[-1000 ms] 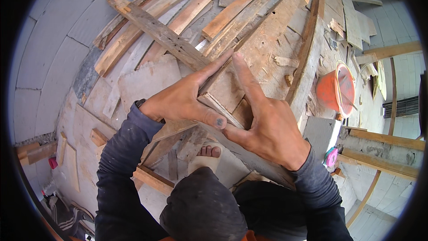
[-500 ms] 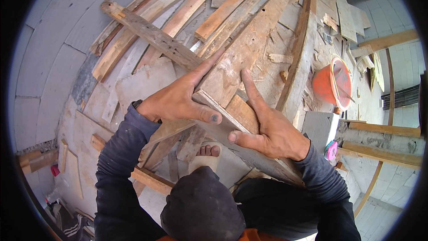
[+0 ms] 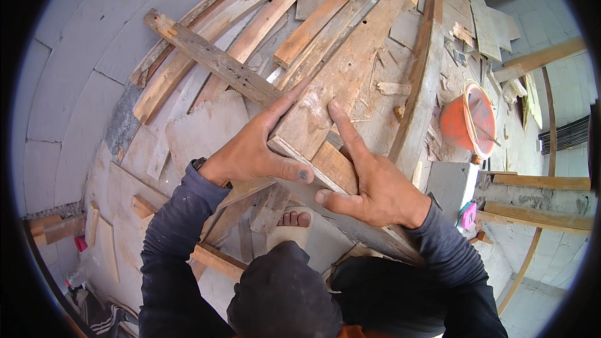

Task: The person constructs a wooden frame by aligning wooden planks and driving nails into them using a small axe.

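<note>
Head view: both hands spread around the plank's near end

Left hand — thumb and forefinger stretched wide apart — fits around the near left corner of a long plank, forefinger along its left side, thumb alongside the front edge. Right hand has a similarly spread grip: its forefinger tip meets the plank's upper face, while the thumb points left at the front edge. How firmly either one presses, I cannot tell.

The plank's near end sits between the hands, and its length runs away toward the top. It is brown and weathered, with pale smears and a small dark hole farther along. Against its right side, partly beneath the right hand, lies a short, cleaner wood block. An orange bucket stands off to the right.
</note>
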A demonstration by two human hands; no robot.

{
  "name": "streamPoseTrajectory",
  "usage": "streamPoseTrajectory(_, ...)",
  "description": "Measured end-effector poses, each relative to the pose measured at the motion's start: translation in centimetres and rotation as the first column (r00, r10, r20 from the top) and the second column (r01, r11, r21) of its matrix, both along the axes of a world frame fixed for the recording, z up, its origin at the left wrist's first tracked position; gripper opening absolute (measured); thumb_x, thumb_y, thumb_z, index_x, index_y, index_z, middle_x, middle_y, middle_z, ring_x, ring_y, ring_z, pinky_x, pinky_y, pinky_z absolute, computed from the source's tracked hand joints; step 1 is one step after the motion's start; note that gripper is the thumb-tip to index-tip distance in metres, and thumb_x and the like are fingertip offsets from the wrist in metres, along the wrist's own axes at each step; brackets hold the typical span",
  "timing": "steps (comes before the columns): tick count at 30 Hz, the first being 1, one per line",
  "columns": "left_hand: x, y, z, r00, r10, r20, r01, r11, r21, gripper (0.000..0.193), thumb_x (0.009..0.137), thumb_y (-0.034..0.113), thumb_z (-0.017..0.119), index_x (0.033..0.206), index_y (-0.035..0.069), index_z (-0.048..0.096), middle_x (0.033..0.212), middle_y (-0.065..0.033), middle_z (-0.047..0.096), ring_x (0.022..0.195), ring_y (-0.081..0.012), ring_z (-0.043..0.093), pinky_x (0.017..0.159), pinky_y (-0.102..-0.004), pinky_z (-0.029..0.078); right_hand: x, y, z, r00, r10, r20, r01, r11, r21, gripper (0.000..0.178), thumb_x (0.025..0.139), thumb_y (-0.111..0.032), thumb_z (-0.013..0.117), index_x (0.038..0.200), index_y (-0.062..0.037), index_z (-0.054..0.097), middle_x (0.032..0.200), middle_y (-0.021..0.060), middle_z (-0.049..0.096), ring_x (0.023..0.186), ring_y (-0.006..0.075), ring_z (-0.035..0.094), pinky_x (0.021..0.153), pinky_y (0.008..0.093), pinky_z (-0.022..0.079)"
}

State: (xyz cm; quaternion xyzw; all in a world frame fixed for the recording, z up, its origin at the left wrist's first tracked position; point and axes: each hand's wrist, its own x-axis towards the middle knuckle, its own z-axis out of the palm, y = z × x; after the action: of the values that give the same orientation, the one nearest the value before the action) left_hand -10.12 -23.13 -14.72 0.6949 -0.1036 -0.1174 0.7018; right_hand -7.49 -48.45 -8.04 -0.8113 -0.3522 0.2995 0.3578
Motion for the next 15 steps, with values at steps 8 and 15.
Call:
streamPoseTrajectory(8,-0.5,-1.2,-0.9,0.989,0.053,-0.135,-0.075,0.983,-0.167,0.145,0.057,0.049,0.101,0.165,-0.005,0.022,0.163,-0.0203,0.038,0.152,-0.0294,0.037,0.126,-0.0399,0.027,0.0,-1.1,0.7,0.998,0.040,0.040,-0.036,0.994,-0.100,0.120,0.093,-0.060,0.068,0.168,-0.0079,-0.010,0.123,0.0440,0.063,0.105,0.0529,0.069,0.099,0.0518,0.056)
streamPoseTrajectory(15,-1.2,-0.4,-0.6,0.991,0.022,-0.132,-0.047,0.982,-0.185,0.142,0.058,0.048,0.101,0.165,-0.005,0.024,0.161,-0.0154,0.042,0.148,-0.0260,0.043,0.123,-0.0366,0.031,0.5,-10.8,5.0,0.977,-0.199,-0.078,0.154,0.909,-0.387,0.117,0.089,-0.085,0.055,0.168,-0.0056,0.020,0.127,0.0316,0.067,0.121,0.0476,0.066,0.104,0.0497,0.051)
